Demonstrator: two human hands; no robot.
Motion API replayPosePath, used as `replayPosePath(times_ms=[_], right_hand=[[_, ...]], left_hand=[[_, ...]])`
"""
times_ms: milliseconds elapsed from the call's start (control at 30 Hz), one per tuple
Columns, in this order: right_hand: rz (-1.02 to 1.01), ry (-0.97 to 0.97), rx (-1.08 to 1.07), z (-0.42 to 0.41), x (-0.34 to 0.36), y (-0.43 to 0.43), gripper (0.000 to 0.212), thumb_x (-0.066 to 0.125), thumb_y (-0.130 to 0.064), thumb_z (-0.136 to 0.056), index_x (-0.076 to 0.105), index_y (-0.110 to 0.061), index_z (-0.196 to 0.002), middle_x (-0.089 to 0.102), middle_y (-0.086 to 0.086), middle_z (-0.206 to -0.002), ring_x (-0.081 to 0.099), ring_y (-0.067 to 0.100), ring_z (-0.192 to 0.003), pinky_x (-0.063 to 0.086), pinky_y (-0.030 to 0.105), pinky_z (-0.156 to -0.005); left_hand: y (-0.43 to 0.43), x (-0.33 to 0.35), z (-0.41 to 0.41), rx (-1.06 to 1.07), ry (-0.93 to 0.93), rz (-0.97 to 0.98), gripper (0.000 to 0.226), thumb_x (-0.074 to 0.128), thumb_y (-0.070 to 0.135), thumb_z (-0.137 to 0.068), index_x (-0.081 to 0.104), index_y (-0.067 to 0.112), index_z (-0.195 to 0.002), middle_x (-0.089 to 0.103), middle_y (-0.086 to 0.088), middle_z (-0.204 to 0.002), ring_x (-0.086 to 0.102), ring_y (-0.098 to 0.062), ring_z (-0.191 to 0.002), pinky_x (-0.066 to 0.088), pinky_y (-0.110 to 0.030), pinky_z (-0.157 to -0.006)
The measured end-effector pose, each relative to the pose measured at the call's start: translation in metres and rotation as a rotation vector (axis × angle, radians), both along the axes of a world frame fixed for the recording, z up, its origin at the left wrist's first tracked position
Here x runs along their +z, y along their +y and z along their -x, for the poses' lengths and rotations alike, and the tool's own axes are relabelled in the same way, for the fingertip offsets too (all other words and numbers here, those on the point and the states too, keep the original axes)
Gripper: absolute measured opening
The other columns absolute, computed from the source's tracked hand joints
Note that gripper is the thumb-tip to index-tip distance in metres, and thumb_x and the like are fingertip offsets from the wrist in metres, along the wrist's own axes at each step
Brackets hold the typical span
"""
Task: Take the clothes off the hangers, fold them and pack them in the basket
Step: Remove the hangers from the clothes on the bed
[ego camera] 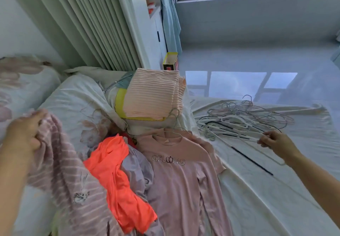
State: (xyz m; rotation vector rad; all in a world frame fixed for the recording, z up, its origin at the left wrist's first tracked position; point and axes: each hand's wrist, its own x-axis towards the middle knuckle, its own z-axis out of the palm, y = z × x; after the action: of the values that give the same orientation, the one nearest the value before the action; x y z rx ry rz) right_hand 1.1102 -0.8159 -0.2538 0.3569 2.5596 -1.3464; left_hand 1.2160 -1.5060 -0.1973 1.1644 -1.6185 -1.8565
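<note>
From the head camera, the left hand [24, 134] is gripping the striped pink garment [70, 180] at its upper edge, fingers curled into the cloth, lifting it over the bed [257, 189]. The right hand [276, 142] is pinching a white hanger [244, 134], apparently setting it by the hanger pile [248, 114]. The pink lettered top [176, 171] is lying flat, a wire hanger [171, 132] sitting in its neck. The striped cloth is hanging soft and limp, so holding both shoulders should suit folding.
</note>
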Motion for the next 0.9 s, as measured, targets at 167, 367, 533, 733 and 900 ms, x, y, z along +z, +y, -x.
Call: replayPosePath(times_ms=[167, 367, 533, 733, 900], right_hand=[[-0.221, -0.027, 0.018, 0.077, -0.045, -0.023, 0.013, 0.055, -0.006, -0.091, 0.066, -0.001, -0.086, 0.063, 0.023, -0.09, 0.053, 0.027, -0.08, 0.043, 0.027, -0.063], [-0.526, -0.012, 0.033, 0.128, -0.101, -0.095, 0.037, 0.051, -0.022, -0.088, 0.057, 0.008, -0.11, 0.054, 0.035, -0.114, 0.053, 0.044, -0.105, 0.043, 0.044, -0.086], [-0.392, -0.066, 0.562, 0.088, -0.185, -0.221, 0.025, 0.049, -0.011, -0.091, 0.063, 0.003, -0.107, 0.062, 0.025, -0.107, 0.058, 0.039, -0.1, 0.04, 0.035, -0.074], [-0.549, -0.28, 0.488, 0.096, -0.261, -0.279, 0.056, 0.059, -0.032, -0.087, 0.039, -0.009, -0.135, 0.046, 0.016, -0.136, 0.044, 0.035, -0.125, 0.035, 0.045, -0.104], [-0.434, -0.19, 0.502, 0.072, -0.263, -0.301, 0.026, 0.053, -0.039, -0.09, 0.056, -0.017, -0.105, 0.063, 0.007, -0.103, 0.057, 0.029, -0.103, 0.037, 0.036, -0.082]], left_hand=[[0.109, -0.027, 0.046, -0.097, -0.095, 0.331, 0.024, 0.071, 0.031, -0.073, 0.058, 0.011, -0.071, 0.063, -0.005, -0.063, 0.06, -0.022, -0.068, 0.047, -0.03, -0.065], [0.14, -0.192, -0.017, -0.769, -0.808, 0.81, 0.076, 0.072, 0.028, -0.079, 0.033, 0.007, -0.142, 0.032, -0.017, -0.148, 0.033, -0.033, -0.135, 0.029, -0.044, -0.108], [0.14, -0.263, -0.083, -1.232, -1.321, 0.982, 0.087, 0.039, 0.072, -0.081, -0.003, 0.036, -0.148, -0.012, 0.002, -0.158, -0.005, -0.029, -0.145, -0.004, -0.052, -0.113], [0.105, -0.289, -0.087, -1.225, -1.383, 1.004, 0.121, -0.005, 0.083, -0.039, -0.007, 0.033, -0.148, -0.002, 0.0, -0.158, 0.006, -0.025, -0.145, 0.005, -0.043, -0.114], [0.093, -0.297, -0.067, -1.25, -1.368, 0.816, 0.112, 0.025, 0.09, -0.056, -0.002, 0.034, -0.149, -0.002, 0.001, -0.158, 0.006, -0.023, -0.145, 0.008, -0.043, -0.114]])
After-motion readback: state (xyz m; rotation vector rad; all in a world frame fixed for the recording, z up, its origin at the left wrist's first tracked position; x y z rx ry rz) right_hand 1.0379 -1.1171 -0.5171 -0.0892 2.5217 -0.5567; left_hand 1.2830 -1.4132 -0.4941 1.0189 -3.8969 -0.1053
